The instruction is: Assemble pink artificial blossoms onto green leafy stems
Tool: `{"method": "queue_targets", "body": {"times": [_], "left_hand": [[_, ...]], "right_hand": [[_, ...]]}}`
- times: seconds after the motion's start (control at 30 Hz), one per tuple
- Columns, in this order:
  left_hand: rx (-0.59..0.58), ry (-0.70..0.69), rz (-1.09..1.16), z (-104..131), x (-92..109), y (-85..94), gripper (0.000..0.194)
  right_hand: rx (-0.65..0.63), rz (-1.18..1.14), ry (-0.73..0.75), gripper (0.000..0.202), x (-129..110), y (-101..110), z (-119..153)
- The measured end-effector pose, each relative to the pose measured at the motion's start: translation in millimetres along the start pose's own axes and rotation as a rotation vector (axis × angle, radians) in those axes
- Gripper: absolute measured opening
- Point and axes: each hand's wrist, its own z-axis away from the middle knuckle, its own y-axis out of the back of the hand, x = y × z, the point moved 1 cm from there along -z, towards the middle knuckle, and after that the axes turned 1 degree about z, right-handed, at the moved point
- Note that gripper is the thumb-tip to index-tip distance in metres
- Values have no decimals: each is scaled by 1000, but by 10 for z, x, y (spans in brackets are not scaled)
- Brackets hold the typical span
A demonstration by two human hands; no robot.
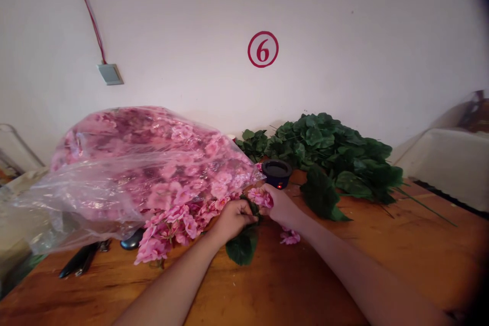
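Note:
My left hand is closed, its fingers pinching a green artificial leaf sprig whose large leaf hangs below them. Close beside it, my right hand grips a pink artificial flower between thumb and fingers. The stem ends between the two hands are too small to make out. Loose pink flower sprays lie left of my left hand. Under my right wrist, another pink blossom rests on the wooden table. Just beyond my right hand stands a small dark round pot with a glowing red light.
A clear plastic bag full of pink flowers bulks over the table's left side. Green leaf sprigs are heaped at the back right. A black-handled tool and a dark rounded object lie near the bag. Behind rises a white wall.

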Motion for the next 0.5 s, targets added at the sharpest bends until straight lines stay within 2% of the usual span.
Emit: {"method": "queue_targets", "body": {"times": [0.13, 0.3, 0.4, 0.5], "left_hand": [[36, 1, 29, -18, -9, 43, 30], [44, 27, 53, 5, 102, 83, 36], [85, 15, 40, 41, 202, 106, 35], [157, -60, 7, 93, 300, 114, 31]], "right_hand": [[46, -126, 43, 42, -88, 103, 14], [54, -302, 93, 51, -95, 291, -11], [41, -378, 79, 47, -73, 383, -41], [33, -461, 59, 42, -74, 456, -46]]}}
